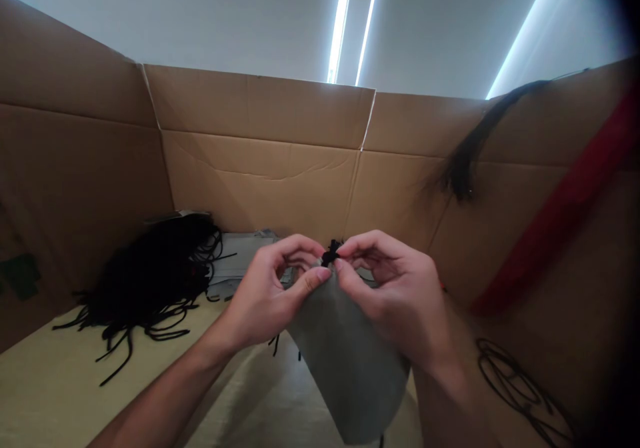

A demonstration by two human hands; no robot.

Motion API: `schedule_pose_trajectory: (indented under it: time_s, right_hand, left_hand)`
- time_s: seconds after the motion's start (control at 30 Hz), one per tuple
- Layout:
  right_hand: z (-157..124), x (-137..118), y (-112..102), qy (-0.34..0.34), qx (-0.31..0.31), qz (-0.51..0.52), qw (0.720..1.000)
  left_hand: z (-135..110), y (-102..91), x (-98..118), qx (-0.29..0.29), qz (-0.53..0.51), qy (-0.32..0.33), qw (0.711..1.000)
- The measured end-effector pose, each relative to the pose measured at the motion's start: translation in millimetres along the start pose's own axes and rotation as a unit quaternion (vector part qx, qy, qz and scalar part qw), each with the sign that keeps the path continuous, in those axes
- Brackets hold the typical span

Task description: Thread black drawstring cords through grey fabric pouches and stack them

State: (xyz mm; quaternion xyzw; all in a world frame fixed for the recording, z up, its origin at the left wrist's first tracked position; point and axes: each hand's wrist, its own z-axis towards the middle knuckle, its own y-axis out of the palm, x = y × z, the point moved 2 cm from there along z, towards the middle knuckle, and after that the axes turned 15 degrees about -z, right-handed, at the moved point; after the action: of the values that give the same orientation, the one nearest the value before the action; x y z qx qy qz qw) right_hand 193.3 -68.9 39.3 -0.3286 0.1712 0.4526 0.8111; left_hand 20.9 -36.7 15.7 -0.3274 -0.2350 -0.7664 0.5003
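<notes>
Backdrop: cardboard wall
My left hand: fingertips pinched on black cord
My right hand: fingertips pinched on it too
Below fingers: gray cloth pouch

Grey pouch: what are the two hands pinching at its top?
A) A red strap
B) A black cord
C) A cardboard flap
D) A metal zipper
B. The left hand and right hand pinch a black cord at the neck of the grey pouch.

- Head cam, worn on person's head, looked fwd & down.
- Close above left hand & right hand, low centre of frame.
- Far cardboard wall faced cam, upper frame.
</notes>
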Motion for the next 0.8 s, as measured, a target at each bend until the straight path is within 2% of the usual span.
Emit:
schedule_pose_trajectory:
  time_s: [0.13, 0.33, 0.47, 0.6, 0.7, 0.8]
  right_hand:
    - [-3, 2, -7, -0.058, -0.011, -0.064, 0.996]
    - [1, -2, -15, -0.163, -0.130, -0.105, 0.972]
    - [4, 0, -13, -0.133, -0.141, -0.088, 0.977]
    - [2, 5, -11, -0.082, -0.154, -0.036, 0.984]
    - [0, 9, -10, -0.053, -0.138, 0.005, 0.989]
    - [0, 11, -8, -0.048, -0.116, 0.044, 0.991]
  left_hand:
    - [-2, -3.5, 1, 0.004, 0.078, 0.027, 0.997]
    - [-4, -3.8, 11, -0.068, 0.160, 0.042, 0.984]
    - [-5, -4.1, 14, -0.082, 0.163, 0.025, 0.983]
    - [-5, -5.4, 14, -0.090, 0.154, 0.048, 0.983]
    - [-6, -7.5, 15, -0.092, 0.153, 0.064, 0.982]
    - [-6, -9.9, 17, -0.082, 0.143, 0.053, 0.985]
